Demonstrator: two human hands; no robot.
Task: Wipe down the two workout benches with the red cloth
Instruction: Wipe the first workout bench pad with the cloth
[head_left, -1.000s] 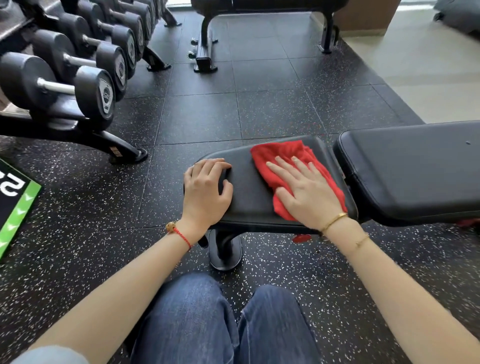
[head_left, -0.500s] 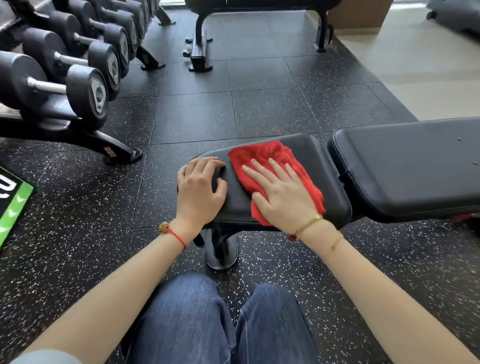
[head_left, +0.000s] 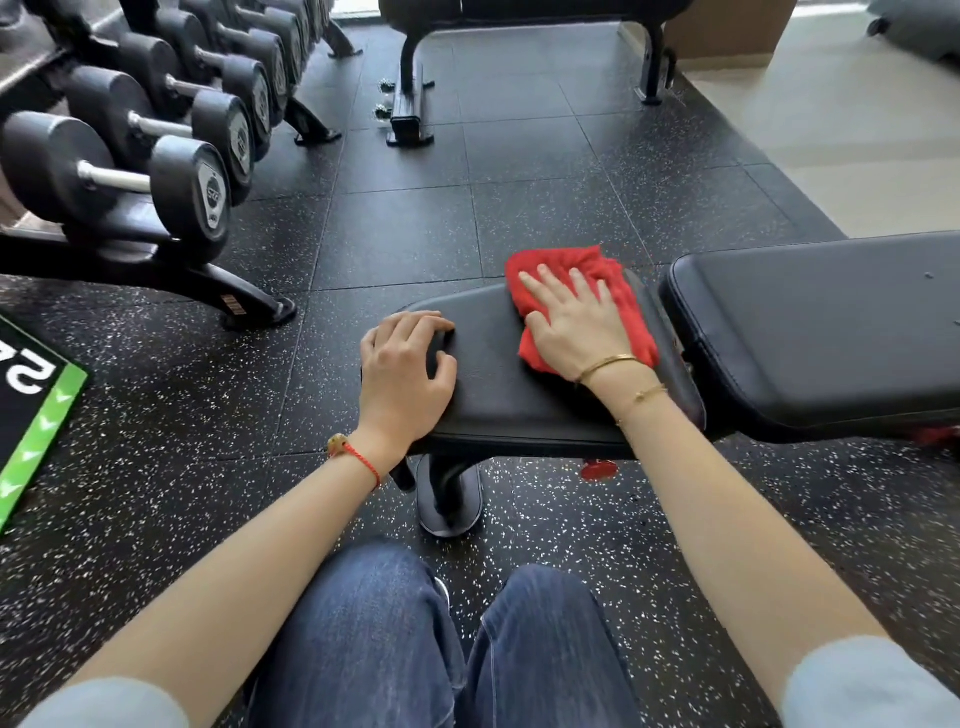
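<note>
Black speckled rubber floor (head_left: 405, 228) fills most of the view, w/ a pale floor strip (head_left: 857, 119) top right. Dumbbell rack (head_left: 156, 156) runs along the left, black dumbbells in a row. Nearest bench: long back pad (head_left: 821, 332) at right, seat pad (head_left: 519, 384) at centre, just beside each other w/ a narrow gap between. 2nd bench (head_left: 524, 10) stands well apart at the top, only frame & legs clear. Black/green mat (head_left: 31, 410) lies at left edge. Person's legs in blue jeans (head_left: 415, 649) at bottom.

Red cloth (head_left: 613, 280) lies on the seat pad's far right corner, next to the gap. Right hand (head_left: 576, 322) presses flat on it, fingers straight & spread, not curled. Left hand (head_left: 405, 374) rests on the seat pad's left end, fingers curled over the edge, gripping it. Red string bracelet (head_left: 358, 457) on left wrist, gold bracelets (head_left: 608, 364) on right.
</note>
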